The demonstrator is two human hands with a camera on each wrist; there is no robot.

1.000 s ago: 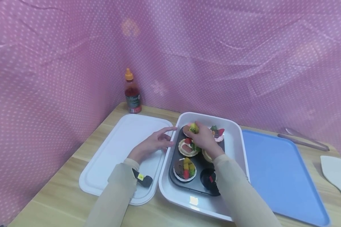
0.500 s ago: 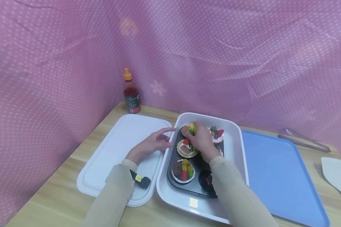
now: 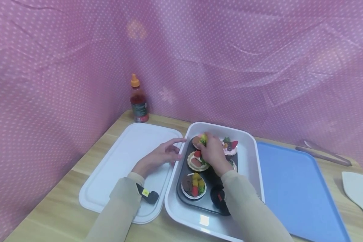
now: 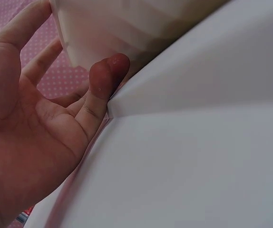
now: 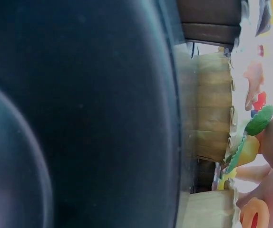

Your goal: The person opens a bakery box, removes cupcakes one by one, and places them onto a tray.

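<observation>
The right hand had its thumb and fingers bent round the kiwi side of a fruit tart, pinching it at the far left corner of a dark muffin tin. The tin lay inside a white bin. The left hand held nothing; its fingers were loosely spread beside the bin's left rim, one fingertip touching it, above a white board. Nearer in the tin sat a strawberry tart and a chocolate tart, with a pink tart at the far right. A blue tray lay beside the bin, a sauce bottle stood behind the board
</observation>
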